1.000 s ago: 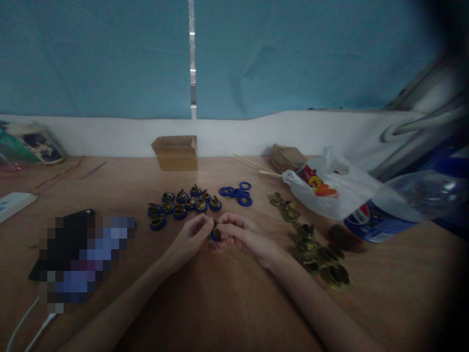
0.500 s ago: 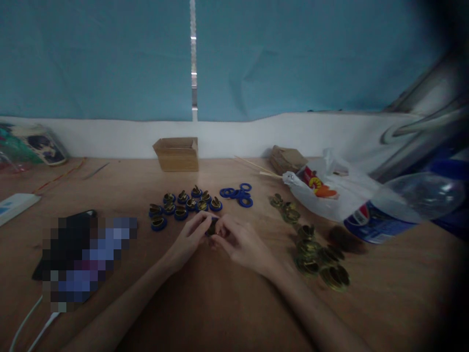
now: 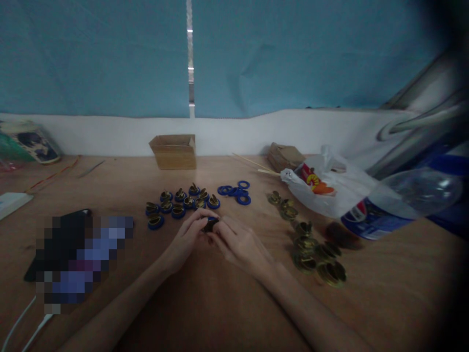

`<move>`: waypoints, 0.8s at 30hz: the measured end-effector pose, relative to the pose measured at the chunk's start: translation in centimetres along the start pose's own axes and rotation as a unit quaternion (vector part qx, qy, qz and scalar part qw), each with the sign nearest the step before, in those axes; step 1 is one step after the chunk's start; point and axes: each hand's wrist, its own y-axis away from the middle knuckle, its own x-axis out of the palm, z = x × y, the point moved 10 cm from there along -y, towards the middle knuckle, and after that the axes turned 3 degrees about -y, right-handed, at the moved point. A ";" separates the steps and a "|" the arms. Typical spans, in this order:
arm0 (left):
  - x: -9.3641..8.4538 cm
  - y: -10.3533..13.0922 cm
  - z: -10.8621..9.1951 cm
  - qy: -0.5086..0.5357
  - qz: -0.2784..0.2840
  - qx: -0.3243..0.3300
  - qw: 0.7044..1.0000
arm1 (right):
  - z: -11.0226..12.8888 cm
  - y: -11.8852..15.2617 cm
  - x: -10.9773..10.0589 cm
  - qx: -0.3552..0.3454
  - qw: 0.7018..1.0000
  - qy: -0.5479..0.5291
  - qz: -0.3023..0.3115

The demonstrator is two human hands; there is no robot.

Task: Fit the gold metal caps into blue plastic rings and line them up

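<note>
Since the frame a second ago, my right hand point(image 3: 244, 244) has drawn in closer to my left hand point(image 3: 188, 237), and the small round blue-edged piece point(image 3: 210, 225) between them has tipped from on edge to flatter, dark face showing. I have the fingers of both hands pinched narrow on it, above the counter point(image 3: 220, 303); they hide part of its rim. Just beyond my left hand I see a cluster of blue-rimmed gold pieces point(image 3: 178, 210), their lids raised, and to the right of them the loose blue rings point(image 3: 244, 199), some overlapping. Farther right lie gold pieces point(image 3: 306, 244), near the bottle point(image 3: 381, 212) and the plastic bag point(image 3: 330, 200). A cardboard box point(image 3: 176, 155) sits at the back, by the white wall point(image 3: 227, 137)
</note>
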 end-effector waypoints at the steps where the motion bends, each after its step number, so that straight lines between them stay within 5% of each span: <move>1: 0.1 0.0 0.1 0.001 0.002 0.001 1.000 | -0.1 0.0 0.0 0.001 1.000 0.005 -0.002; 12: 0.0 0.2 -0.3 -0.039 0.006 0.001 0.999 | -1.3 0.0 0.5 0.030 0.998 -0.060 0.003; 19: -1.0 -0.1 1.3 0.019 -0.023 -0.041 0.999 | -3.1 0.3 0.1 0.132 0.974 -0.176 -0.046; 24: 0.2 0.0 1.3 0.059 0.023 -0.047 0.997 | -4.1 0.7 0.5 0.187 0.954 -0.223 -0.075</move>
